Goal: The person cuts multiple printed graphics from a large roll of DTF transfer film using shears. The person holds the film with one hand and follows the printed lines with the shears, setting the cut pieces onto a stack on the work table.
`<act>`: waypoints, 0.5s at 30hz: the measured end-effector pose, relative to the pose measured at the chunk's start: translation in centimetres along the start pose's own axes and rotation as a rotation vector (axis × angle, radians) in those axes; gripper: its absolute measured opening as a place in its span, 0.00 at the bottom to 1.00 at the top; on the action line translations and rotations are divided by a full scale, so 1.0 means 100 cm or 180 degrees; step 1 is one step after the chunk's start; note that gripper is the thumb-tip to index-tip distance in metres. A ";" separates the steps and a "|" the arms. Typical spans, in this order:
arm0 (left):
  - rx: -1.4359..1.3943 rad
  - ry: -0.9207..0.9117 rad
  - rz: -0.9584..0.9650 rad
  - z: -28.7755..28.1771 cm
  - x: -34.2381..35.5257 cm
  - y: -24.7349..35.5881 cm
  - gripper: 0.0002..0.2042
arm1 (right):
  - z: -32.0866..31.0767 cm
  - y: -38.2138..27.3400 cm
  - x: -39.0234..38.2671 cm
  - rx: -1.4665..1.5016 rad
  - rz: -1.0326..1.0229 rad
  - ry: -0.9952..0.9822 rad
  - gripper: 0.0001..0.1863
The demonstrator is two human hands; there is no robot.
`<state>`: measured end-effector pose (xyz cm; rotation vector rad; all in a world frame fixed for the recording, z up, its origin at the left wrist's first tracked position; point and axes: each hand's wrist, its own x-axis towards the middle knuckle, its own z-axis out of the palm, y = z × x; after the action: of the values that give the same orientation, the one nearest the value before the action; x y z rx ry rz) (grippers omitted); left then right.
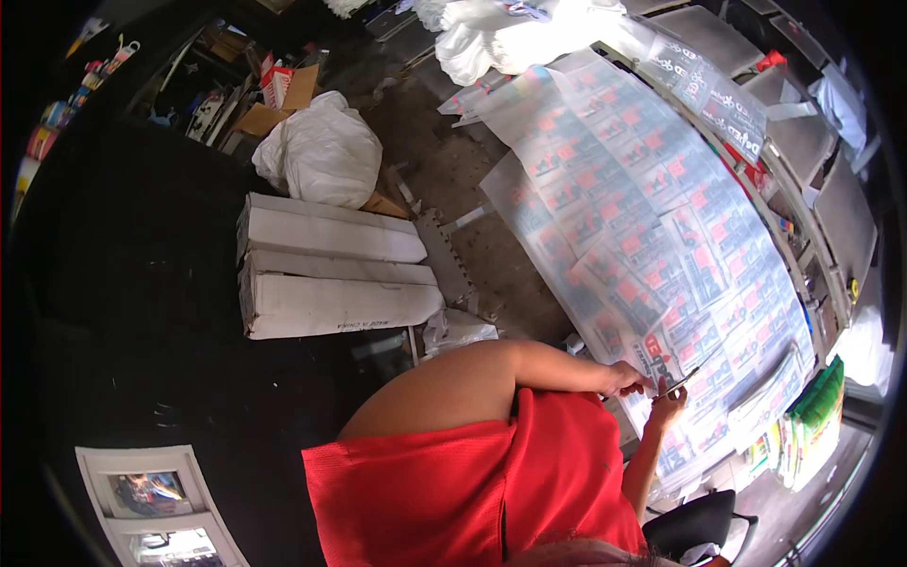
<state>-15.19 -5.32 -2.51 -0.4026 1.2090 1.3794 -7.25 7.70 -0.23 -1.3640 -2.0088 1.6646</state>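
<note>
In my right hand (669, 406) is a pair of scissors (687, 380), its blades pointing away over the printed sheeting. My left hand (625, 379) is closed just left of the scissors, pinching the near edge of a whitish printed sheet (655, 352) with a larger red and dark print. That sheet lies on a long table covered by thin, translucent printed sheeting (605, 198) with rows of small red and grey patterns. A stack of folded printed sheets (767, 392) rests at the table's right end.
Two long white cardboard boxes (340, 298) lie left of the table, with a big white sack (321, 151) behind them. White bundles (510, 42) sit at the far end. Grey panels (803, 142) line the right. A black chair (694, 524) stands at lower right.
</note>
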 end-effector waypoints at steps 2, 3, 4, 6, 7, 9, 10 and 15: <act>0.0372 -0.0139 -0.0245 0.009 -0.016 0.025 0.16 | -0.009 -0.013 0.014 -0.0278 0.0018 -0.0083 0.26; 0.0778 -0.0256 -0.0535 0.005 -0.029 0.039 0.17 | -0.008 -0.010 0.017 -0.0257 0.0031 -0.0055 0.26; 0.1290 -0.0303 -0.0169 -0.001 -0.034 0.048 0.21 | -0.009 0.001 0.025 -0.0457 -0.0197 0.0118 0.25; 0.2306 -0.0116 0.0961 -0.024 -0.026 0.071 0.18 | -0.009 0.016 0.045 -0.0594 -0.0381 0.0224 0.23; 0.2680 0.0349 0.2029 -0.049 -0.012 0.080 0.16 | -0.005 0.009 0.050 -0.0595 -0.0439 0.0178 0.23; 0.3079 0.1028 0.3161 -0.078 -0.004 0.115 0.12 | -0.005 0.004 0.056 -0.0777 -0.0697 0.0001 0.22; 0.3134 0.1224 0.3223 -0.087 -0.011 0.138 0.11 | -0.007 0.007 0.055 -0.0752 -0.0664 0.0062 0.22; 0.4065 0.3076 0.2467 -0.150 -0.013 0.190 0.34 | -0.005 -0.003 0.051 -0.0140 -0.0482 -0.0325 0.23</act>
<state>-37.77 -13.78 0.35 0.4454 2.9424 0.6414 -9.84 11.83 -1.78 -1.1296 -2.1577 1.6631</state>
